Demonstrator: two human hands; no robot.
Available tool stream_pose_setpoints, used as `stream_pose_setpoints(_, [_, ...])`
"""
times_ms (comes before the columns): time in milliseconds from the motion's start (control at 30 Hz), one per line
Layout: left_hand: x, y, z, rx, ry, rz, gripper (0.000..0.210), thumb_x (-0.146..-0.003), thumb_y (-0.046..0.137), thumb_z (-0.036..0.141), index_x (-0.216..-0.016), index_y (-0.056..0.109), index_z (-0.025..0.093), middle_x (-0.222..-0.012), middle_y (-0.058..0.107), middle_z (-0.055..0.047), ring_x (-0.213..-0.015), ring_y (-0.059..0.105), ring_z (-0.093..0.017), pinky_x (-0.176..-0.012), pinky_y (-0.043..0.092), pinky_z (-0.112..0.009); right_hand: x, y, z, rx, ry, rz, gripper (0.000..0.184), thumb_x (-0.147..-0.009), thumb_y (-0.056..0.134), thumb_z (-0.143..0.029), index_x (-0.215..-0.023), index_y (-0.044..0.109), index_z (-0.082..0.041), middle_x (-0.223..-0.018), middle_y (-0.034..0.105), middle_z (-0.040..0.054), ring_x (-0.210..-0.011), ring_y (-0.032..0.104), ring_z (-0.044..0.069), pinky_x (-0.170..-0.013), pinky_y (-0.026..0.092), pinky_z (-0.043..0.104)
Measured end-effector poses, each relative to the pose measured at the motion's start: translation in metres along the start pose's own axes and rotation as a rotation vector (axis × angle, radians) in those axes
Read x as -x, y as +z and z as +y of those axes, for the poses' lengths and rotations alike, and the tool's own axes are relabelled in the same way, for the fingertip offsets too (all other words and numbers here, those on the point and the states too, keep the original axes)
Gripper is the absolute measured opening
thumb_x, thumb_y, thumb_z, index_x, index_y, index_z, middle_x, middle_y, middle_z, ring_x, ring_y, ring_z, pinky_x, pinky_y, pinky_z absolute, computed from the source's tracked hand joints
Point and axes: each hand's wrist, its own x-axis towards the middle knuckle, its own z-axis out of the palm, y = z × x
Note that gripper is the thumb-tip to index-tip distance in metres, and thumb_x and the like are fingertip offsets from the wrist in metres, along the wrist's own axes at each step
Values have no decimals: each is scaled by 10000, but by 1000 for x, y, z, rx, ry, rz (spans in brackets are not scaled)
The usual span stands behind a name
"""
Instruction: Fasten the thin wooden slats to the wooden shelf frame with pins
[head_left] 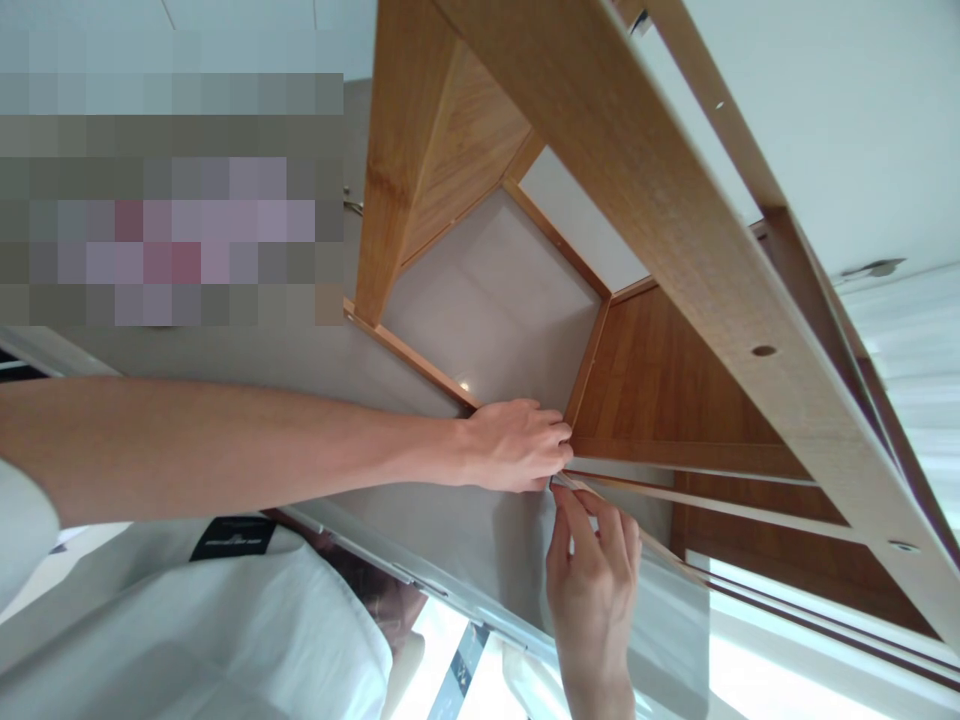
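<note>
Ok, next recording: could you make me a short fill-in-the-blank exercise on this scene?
1. The frame is made of ____.
2. The left hand shows its back, not its ____.
3. Vertically in the picture, the left hand is ____ than the right hand.
4. The label on the pale garment is coloured ____.

Missing words: wood; palm; higher; black.

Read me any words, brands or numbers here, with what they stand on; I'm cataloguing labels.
No text is readable.
Black label on the pale garment: small light lettering, too blurred to read.
Wooden frame: no lettering shows.
</note>
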Motion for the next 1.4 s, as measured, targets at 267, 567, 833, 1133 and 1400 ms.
stream_pose_setpoints(267, [1,0,0,2,-4,4,101,-907,655,252,-873,675,159,-878,691,-61,-825,644,-220,-648,457,-370,7,17,4,-260,160,117,138,-945,642,-156,-1066,706,-177,-1007,710,77,-962,635,193,-893,507,352])
stream_pose_setpoints(567, [1,1,1,-4,1,4,93,-908,647,240,-873,672,157,-885,686,-52,-853,649,-218,-682,472,-389,11,21,-1,-315,245,101,135,-952,642,-192,-1066,714,-198,-991,733,60,-942,650,191,-881,519,347])
stream_pose_setpoints(833, [0,1,0,5,-3,11,86,-905,650,236,-875,677,161,-882,683,-47,-870,650,-224,-681,475,-392,11,19,-1,-240,161,145,149,-948,633,-144,-1070,712,-179,-1000,727,84,-952,647,204,-876,519,362])
stream_pose_setpoints(1133, [0,0,0,-4,4,-1,104,-897,673,260,-878,678,157,-891,690,-55,-856,647,-214,-681,465,-381,11,15,1,-53,39,129,221,-936,632,-102,-1131,695,-184,-1043,689,110,-983,625,224,-890,505,394])
stream_pose_setpoints(1400, [1,-1,0,-1,-4,-6,97,-899,674,253,-868,673,162,-880,692,-64,-837,639,-212,-653,449,-362,0,-4,-15,177,-13,-41,244,-966,539,-91,-1148,678,-176,-1108,681,124,-1032,567,265,-872,444,395])
